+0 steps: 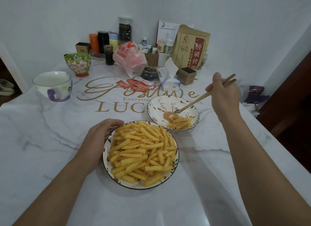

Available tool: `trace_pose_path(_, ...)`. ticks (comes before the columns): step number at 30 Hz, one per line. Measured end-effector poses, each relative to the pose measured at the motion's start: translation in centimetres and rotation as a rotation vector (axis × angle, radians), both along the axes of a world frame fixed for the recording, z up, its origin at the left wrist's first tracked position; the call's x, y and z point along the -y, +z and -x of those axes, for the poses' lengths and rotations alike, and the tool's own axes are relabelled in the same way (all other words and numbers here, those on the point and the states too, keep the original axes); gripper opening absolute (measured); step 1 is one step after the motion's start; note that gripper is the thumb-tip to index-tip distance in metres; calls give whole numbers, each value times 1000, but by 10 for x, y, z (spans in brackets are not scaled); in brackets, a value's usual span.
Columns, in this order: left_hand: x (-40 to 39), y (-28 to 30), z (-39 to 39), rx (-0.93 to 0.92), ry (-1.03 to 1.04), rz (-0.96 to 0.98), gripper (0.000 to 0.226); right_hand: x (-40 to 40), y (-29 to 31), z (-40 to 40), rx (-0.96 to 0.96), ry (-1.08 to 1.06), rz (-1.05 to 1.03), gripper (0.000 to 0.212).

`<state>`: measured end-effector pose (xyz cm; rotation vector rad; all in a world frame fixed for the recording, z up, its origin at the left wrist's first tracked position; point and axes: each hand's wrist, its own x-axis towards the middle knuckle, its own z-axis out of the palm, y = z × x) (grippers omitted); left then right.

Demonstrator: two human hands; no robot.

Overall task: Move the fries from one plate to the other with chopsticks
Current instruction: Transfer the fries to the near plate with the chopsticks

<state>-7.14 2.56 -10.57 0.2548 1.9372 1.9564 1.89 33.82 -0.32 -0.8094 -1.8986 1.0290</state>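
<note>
A large patterned plate near me is heaped with crinkle-cut fries. My left hand rests against its left rim, fingers curved round the edge. Behind it to the right sits a smaller patterned plate with a small pile of fries on its near side. My right hand grips a pair of wooden chopsticks. Their tips hover just above the small plate's middle, over the small pile, and carry no fry.
A white mug with a purple handle and a green floral cup stand at the left. Ketchup sachets, a tissue pack, a pink plastic bag, jars, small boxes and a brown paper bag crowd the back. The table's right edge is near my right arm.
</note>
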Motion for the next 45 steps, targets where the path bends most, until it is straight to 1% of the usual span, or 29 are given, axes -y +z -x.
trace_pose_path(4,1,-2,-1,-12,-6,-5,38,1,9,-7,34,101,25,50)
trace_pose_path(7,0,-1,-1,-14,-8,-9,38,6,10,-6,93,209,-26,43)
trace_pose_path(11,0,-2,-1,-16,-11,-4,38,5,12,-6,111,234,-90,37)
trace_pose_path(14,1,-4,1,-17,-5,-8,34,2,13,-5,137,235,-98,40)
trace_pose_path(17,0,-5,2,-17,-6,-2,32,0,7,-1,141,187,-61,55)
trace_pose_path(19,0,-4,1,-22,-9,0,33,-2,4,-3,61,160,13,61)
trace_pose_path(24,0,-6,3,-15,-1,-1,32,-13,13,-16,-300,136,319,64)
trace_pose_path(26,0,-6,3,-8,4,-3,32,-17,19,-23,-349,175,390,66)
trace_pose_path(28,-1,-5,2,-13,4,0,32,-17,24,-32,-295,303,445,65)
trace_pose_path(30,-1,-4,1,-18,5,8,32,-11,27,-37,-155,465,462,65)
trace_pose_path(32,-1,-3,0,-23,7,11,32,-4,26,-38,5,581,422,64)
trace_pose_path(34,0,-2,-1,-28,7,13,32,2,26,-38,101,636,363,62)
trace_pose_path(35,0,-2,-2,-35,4,17,32,3,27,-38,104,642,346,60)
trace_pose_path(37,1,-1,-4,-53,-5,25,33,2,31,-38,21,598,354,56)
trace_pose_path(39,1,-1,-3,-51,-3,28,32,-3,32,-35,-96,462,345,53)
trace_pose_path(40,0,-1,-3,-40,2,29,32,-5,31,-31,-124,379,308,52)
trace_pose_path(42,-1,0,-2,-14,11,31,33,-6,23,-21,-101,274,198,51)
trace_pose_path(45,-1,1,-2,7,15,26,34,-1,8,-6,8,280,84,42)
